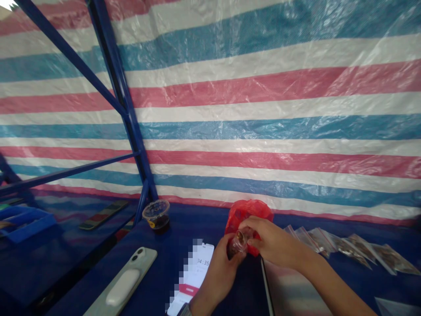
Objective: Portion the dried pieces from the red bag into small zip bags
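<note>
So the little clear plastic packet (238, 244) with something brown in it is up in the air, just above the table, pinched between both hands right in front of a red plastic bag (250, 215). The left hand (219, 273) has its fingers (231, 251) closed around the lower side, and the right hand (272, 242) comes in from the other side, its fingers (251, 224) bent over the top and gripping it too. Can't really tell how the fingertips sit on the far side. A two-hand pinch like this seems like the right call for something so small and slippery: keep it light but firm, and keep it up off the table.

Just left of the hands there's a phone (194, 275) showing a timer-like screen, partly pixelated, and farther left a second phone (122, 281) in a pale case with a white grip. A lidded clear cup (156, 215) with dark stuff inside sits near the back edge. Off to the right, a row of small clear bags (351, 251) with brown contents lies fanned out on the blue table (210, 224), with a striped tarp (263, 109) behind it all.
</note>
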Demonstrator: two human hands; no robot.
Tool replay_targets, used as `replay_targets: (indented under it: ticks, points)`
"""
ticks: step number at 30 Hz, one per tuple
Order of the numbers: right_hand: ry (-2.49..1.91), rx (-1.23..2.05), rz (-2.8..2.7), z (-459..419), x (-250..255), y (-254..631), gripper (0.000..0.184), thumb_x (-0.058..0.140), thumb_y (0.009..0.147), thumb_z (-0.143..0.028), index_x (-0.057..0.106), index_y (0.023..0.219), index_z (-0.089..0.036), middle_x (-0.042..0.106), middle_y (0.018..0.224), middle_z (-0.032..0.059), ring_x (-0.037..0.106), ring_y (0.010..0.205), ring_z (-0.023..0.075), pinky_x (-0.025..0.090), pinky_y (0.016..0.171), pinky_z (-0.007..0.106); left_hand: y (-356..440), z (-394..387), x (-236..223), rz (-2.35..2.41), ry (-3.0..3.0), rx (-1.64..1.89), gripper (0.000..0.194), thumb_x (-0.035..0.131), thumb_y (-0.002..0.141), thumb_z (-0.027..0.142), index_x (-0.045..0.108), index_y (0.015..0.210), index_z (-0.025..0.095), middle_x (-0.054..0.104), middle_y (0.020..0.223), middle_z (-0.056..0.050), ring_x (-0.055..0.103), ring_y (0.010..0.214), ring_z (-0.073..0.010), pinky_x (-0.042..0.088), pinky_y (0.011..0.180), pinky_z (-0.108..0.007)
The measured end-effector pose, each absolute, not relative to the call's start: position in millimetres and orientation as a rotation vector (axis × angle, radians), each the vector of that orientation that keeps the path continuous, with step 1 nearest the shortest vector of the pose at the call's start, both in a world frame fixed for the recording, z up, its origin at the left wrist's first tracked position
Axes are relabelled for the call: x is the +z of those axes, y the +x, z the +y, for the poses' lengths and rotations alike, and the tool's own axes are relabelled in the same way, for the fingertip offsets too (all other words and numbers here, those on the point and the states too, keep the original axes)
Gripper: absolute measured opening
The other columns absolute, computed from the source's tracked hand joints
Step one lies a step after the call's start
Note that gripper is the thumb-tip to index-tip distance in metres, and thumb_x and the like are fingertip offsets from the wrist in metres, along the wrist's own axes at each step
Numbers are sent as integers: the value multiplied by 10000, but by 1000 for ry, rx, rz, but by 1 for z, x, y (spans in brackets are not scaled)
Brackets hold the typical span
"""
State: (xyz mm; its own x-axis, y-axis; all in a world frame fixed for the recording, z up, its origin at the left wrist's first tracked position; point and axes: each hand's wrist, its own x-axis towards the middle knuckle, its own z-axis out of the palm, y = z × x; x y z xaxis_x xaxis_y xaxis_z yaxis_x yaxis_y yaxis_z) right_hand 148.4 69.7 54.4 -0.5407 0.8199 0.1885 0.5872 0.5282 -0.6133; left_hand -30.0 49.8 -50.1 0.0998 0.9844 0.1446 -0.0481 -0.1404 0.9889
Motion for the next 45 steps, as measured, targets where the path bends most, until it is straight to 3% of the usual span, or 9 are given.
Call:
replay_targets:
  ticks: [8, 13, 18, 23, 26, 31, 37, 41, 45]
  points:
    - [-1179, 629, -2353, 68, 56, 151, 228, 584, 840, -44, 712, 928, -211, 714, 983, 41, 647, 903, 205, 479, 845, 317, -29, 47, -40, 989, 1371, 1254, 272, 755, 872, 365, 698, 1077, 196, 758, 1016, -62, 688, 971, -267, 492, 879, -346]
    - [-1168, 608, -2376, 61, 61, 147, 212, 641, 867, -69, 741, 967, -226, 678, 1081, 44, 658, 955, 206, 478, 900, 320, -24, 41, -36, 848, 1375, 1245, 333, 733, 914, 432, 656, 1151, 211, 739, 1188, -93, 669, 1137, -284, 465, 1039, -390]
    - [-1095, 650, -2383, 59, 63, 142, 334, 603, 795, 41, 732, 935, -233, 653, 1097, 31, 654, 994, 196, 492, 913, 305, -22, 37, -38, 774, 1408, 1171, 451, 736, 929, 426, 559, 1288, 220, 671, 1328, -127, 608, 1271, -293, 401, 1141, -431]
    - [-1030, 664, -2432, 58, 65, 142, 413, 564, 729, 104, 733, 918, -221, 655, 1070, 25, 660, 992, 182, 504, 909, 283, -19, 36, -37, 886, 1408, 1179, 403, 705, 942, 483, 573, 1209, 211, 687, 1178, -104, 641, 1135, -277, 451, 1043, -399]
    - [-987, 695, -2444, 56, 66, 142, 452, 552, 715, 112, 747, 933, -233, 667, 1045, 15, 661, 983, 177, 508, 899, 270, -16, 36, -37, 837, 1398, 1205, 413, 715, 938, 484, 581, 1223, 216, 685, 1211, -103, 633, 1155, -277, 448, 1055, -392]
    - [-972, 658, -2398, 57, 67, 142, 386, 559, 784, 67, 751, 927, -237, 672, 1064, 26, 661, 987, 183, 512, 899, 282, -17, 40, -40, 953, 1387, 1230, 330, 711, 929, 463, 630, 1111, 199, 700, 1047, -69, 654, 1015, -269, 486, 939, -375]
    - [-920, 679, -2343, 58, 75, 140, 275, 590, 844, -18, 733, 914, -243, 680, 1060, 21, 659, 1000, 188, 518, 905, 293, -20, 37, -34, 928, 1420, 1281, 240, 656, 952, 331, 579, 1154, 227, 676, 1087, -57, 645, 1052, -245, 472, 976, -355]
    - [-984, 679, -2291, 63, 77, 146, 267, 607, 854, -69, 744, 987, -256, 705, 1057, 18, 671, 956, 195, 522, 876, 309, -20, 34, -30, 936, 1408, 1248, 374, 665, 861, 135, 498, 1175, 250, 663, 1081, -32, 646, 1038, -214, 473, 979, -336]
    - [-1162, 545, -2259, 73, 73, 157, 262, 625, 872, -140, 751, 1074, -249, 742, 1124, 55, 694, 994, 236, 518, 918, 349, -18, 37, -27, 896, 1334, 1308, 392, 710, 806, 114, 477, 1087, 257, 668, 1040, -14, 654, 973, -196, 490, 881, -299]
